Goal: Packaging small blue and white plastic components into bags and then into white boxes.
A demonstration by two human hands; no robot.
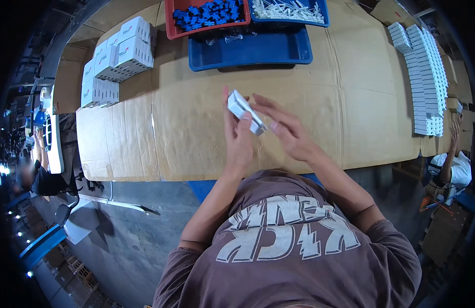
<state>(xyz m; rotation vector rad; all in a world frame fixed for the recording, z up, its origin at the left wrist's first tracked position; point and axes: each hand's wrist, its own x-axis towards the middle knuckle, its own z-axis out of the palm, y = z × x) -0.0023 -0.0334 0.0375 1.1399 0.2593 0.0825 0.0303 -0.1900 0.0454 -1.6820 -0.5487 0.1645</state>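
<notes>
A small white box (243, 111) is tilted above the cardboard-covered table, held in my left hand (238, 142). The thumb of that hand presses on the box's near face and its fingers lie along the left side. My right hand (290, 134) is beside the box's right edge with fingers stretched and apart. Its fingertips come close to the box, and whether they touch it I cannot tell. Beyond both hands, across the table, lies a blue tray (250, 65).
Behind the tray stand a red bin (182, 33) of blue plastic pieces (209, 14) and a blue bin (325, 19) of white plastic pieces (286, 9). White boxes (130, 54) are stacked at left, slim white boxes (425, 72) at right. Other people sit at both sides.
</notes>
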